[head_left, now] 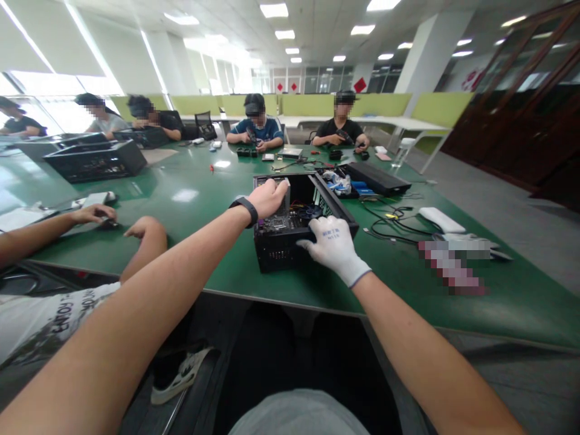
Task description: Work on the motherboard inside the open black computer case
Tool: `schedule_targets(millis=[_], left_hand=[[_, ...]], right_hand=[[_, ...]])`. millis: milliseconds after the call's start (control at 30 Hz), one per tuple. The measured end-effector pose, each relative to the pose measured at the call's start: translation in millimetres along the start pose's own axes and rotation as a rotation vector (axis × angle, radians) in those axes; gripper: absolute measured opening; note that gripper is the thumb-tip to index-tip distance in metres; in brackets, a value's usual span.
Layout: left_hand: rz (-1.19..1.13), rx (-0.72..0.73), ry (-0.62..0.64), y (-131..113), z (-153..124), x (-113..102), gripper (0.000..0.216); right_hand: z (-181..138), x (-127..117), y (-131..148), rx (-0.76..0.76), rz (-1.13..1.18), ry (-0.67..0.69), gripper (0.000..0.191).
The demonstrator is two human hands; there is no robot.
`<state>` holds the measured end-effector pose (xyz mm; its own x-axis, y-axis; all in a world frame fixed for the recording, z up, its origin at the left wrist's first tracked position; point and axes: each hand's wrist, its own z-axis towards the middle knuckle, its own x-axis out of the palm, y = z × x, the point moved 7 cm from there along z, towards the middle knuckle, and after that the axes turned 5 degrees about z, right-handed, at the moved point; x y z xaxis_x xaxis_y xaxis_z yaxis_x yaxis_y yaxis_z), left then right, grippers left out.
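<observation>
An open black computer case (pixel 276 249) lies on the green table before me, with a motherboard (pixel 275 223) and several wires showing inside. My left hand (pixel 268 198), bare with a black band at the wrist, reaches into the case from the left. Its fingers are closed on a grey upright part (pixel 287 197) above the board; what kind of part it is I cannot make out. In a white glove, my right hand (pixel 333 241) grips the near right edge of the case, thumb on the outer wall.
To the right lie black cables (pixel 394 219), a white box (pixel 441 220) and gloves (pixel 471 244). A dark panel (pixel 378 179) is behind the case. At left, a co-worker's hands (pixel 97 214) rest close to my left arm. Another case (pixel 95 160) stands farther off. Several people sit around the table.
</observation>
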<state>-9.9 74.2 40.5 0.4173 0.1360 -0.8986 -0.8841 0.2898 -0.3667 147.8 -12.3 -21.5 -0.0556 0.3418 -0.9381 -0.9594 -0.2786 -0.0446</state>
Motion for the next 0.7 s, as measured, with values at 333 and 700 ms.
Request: schedule_targets(millis=[333, 700], left_hand=[[-0.183, -0.047, -0.134, 26.1, -0.5, 0.1, 0.035], [-0.202, -0.071, -0.11, 32.8, -14.4, 1.5, 0.036]], right_hand=[[113.8, 40.5, -25.9, 0.097, -0.059, 0.071, 0.045], [100.4, 35.7, -20.5, 0.047, -0.056, 0.087, 0.045]])
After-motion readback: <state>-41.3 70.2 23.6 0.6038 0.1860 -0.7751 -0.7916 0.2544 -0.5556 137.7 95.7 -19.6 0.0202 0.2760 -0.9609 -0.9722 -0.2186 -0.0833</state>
